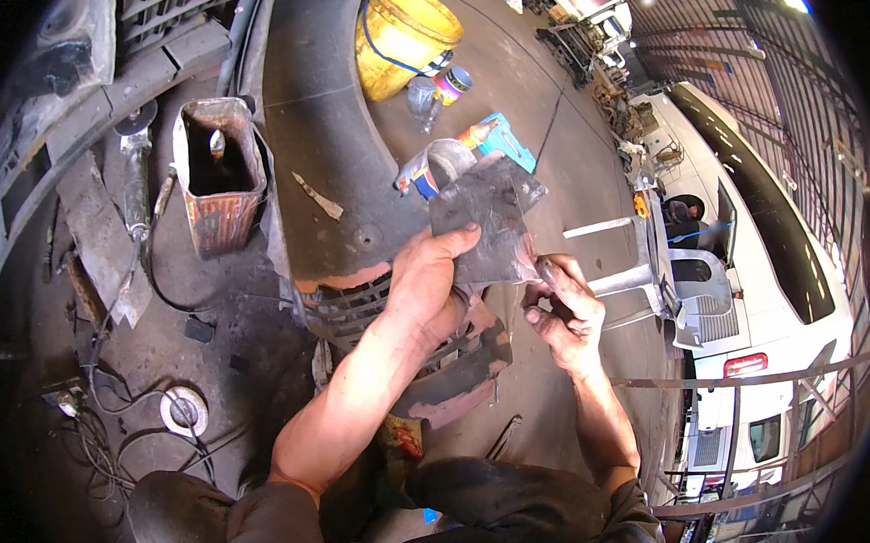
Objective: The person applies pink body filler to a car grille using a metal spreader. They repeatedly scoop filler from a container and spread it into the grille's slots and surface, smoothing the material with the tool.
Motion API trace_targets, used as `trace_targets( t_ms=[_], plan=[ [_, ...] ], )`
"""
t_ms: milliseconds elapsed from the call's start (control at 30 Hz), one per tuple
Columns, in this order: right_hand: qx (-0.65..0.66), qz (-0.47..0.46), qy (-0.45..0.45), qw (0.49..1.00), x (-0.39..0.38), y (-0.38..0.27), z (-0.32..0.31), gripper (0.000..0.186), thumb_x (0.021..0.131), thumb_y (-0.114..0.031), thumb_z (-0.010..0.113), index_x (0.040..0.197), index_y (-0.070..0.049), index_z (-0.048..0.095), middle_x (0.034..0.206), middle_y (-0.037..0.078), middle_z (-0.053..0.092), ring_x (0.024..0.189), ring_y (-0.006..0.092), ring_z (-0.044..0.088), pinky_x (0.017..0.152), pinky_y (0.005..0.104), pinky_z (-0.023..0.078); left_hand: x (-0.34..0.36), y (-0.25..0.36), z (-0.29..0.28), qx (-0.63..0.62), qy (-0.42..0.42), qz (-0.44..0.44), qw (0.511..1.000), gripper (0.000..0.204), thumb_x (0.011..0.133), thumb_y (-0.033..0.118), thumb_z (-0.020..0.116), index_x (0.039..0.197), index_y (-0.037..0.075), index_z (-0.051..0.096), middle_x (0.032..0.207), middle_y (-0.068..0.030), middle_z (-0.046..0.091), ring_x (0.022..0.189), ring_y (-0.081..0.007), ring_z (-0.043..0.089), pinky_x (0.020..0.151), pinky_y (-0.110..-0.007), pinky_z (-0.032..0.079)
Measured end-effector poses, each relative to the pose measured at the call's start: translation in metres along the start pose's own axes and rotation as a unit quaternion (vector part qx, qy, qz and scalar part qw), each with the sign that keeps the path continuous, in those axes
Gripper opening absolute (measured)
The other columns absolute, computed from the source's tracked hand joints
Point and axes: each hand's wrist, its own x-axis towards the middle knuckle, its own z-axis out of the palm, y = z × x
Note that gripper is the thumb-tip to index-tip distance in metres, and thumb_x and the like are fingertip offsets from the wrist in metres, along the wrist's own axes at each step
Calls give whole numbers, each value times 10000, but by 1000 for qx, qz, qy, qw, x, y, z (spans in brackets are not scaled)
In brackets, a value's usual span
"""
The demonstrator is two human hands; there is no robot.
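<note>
A dark, flat, roughly square plate (479,211) is gripped by my left hand (425,272), with the thumb lying on top and the fingers underneath. Pink putty (525,256) smears its right edge. My right hand (568,314) is at that edge with fingers curled and pinched; whatever sits between them is too small to make out. Below the plate lies a dark curved vehicle panel (316,112) with a slatted grille section (359,309) and pink filler (343,278) along its edge. A pale strip (317,197) rests on the panel.
Beyond the plate are an open tin (450,159), a light blue object (510,144) and a yellow bucket (405,40). At left stand a rusty square can (221,218), a power tool (136,168) and tangled cables (93,447). A grey plastic chair (703,284) and white vehicle (760,257) are right.
</note>
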Motion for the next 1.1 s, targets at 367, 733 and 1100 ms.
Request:
trace_targets(
  t_ms=[367,733,1100],
  plan=[
    [30,84,2,996,-9,-8,-6,773,617,203,519,1346,-53,529,1208,116,502,932,171,565,683,260,489,-25,-10,16,61,98,27,993,298,914,32,499,1208,-10,521,1070,-105,644,914,-226,659,799,-370,540],
    [-79,94,28,992,-37,-4,8,838,620,167,671,1392,-104,489,1163,69,538,748,125,521,648,253,471,-31,-14,11,-44,-4,-76,996,282,920,50,499,1195,-9,518,1078,-116,639,954,-247,658,846,-397,531],
    [-464,150,57,871,-10,-25,26,956,690,33,654,1485,20,121,1145,228,533,872,369,638,661,389,557,-36,-38,19,-57,57,-33,996,293,953,102,467,1216,-24,504,1145,-141,614,1039,-256,622,889,-387,519]
  ],
)
